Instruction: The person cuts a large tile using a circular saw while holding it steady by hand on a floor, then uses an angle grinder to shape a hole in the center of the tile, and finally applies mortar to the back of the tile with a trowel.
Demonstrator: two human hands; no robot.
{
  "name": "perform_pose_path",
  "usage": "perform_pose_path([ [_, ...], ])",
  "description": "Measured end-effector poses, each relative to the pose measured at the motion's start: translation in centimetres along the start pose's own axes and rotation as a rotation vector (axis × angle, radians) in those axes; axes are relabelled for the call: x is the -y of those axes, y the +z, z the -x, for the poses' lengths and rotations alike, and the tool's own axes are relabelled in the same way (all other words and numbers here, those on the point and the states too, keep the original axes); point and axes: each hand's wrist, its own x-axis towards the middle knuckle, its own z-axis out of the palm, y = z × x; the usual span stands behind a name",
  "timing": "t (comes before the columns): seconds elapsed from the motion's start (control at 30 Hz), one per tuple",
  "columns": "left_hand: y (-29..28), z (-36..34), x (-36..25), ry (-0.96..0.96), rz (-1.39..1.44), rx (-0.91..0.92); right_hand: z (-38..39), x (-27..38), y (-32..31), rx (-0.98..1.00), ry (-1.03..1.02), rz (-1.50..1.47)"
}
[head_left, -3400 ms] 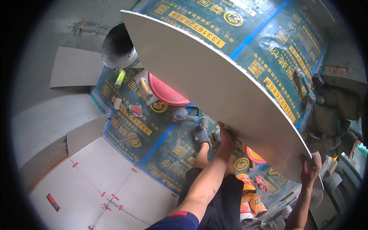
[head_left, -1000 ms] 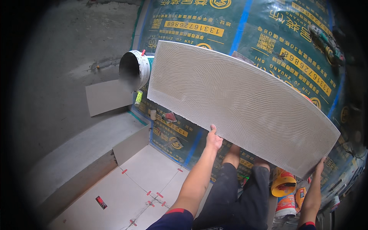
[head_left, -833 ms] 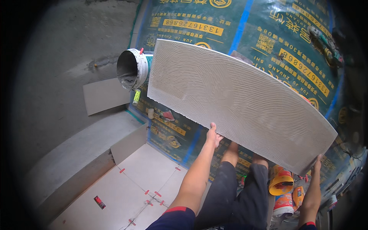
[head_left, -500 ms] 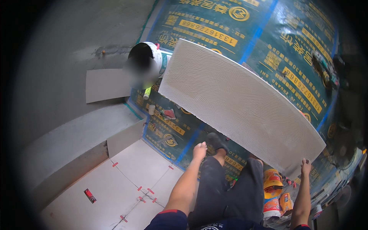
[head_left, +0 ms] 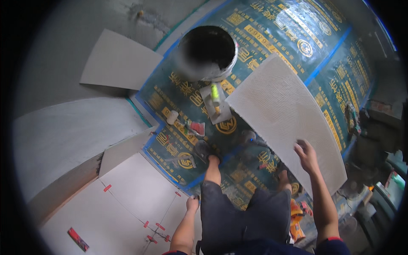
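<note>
A large tile (head_left: 293, 106), its upper face coated with combed grey adhesive, lies on the right. Over its near part reaches my right hand (head_left: 306, 155), fingers apart and nothing held; whether it touches the coating I cannot tell. My left hand (head_left: 192, 205) hangs by my left leg, fingers curled closed, with a small dark bit at the top; what they hold, if anything, I cannot make out. A flat trowel (head_left: 226, 115) with a yellow-green handle rests between the tile and a white bucket (head_left: 233, 63), whose inside is dark and blurred.
Pale laid tiles (head_left: 127, 187) with red clips (head_left: 160, 226) cover the floor at lower left. A loose tile (head_left: 114, 61) leans at upper left. A white cup (head_left: 172, 117) and a red packet (head_left: 197, 128) lie on green floor sheeting (head_left: 165, 144). Orange bags (head_left: 297, 229) stand by my right leg.
My view has shifted, bringing the bucket and whole trowel into sight. My right hand has left the tile's near right corner and moved over its surface. The left hand has dropped lower and left.
</note>
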Motion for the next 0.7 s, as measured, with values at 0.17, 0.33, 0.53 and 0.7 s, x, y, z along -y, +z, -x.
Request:
perform_pose_path([
  [0.17,-5.7,-2.5,8.5,0.001,0.394,0.051,-7.5,14.7,16.8,0.012,-0.136,0.21],
  [0.33,-10.0,-1.3,16.2,-0.024,0.259,-0.103,-16.1,22.0,28.2,0.035,-0.104,0.862],
  [0.53,-17.6,0.6,11.2,0.049,0.413,-0.351,-21.4,21.1,31.7,-0.002,-0.027,1.07],
  [0.7,-39.3,2.0,2.8,0.265,-0.03,-0.884,-23.6,24.6,25.2,0.385,-0.173,1.273],
])
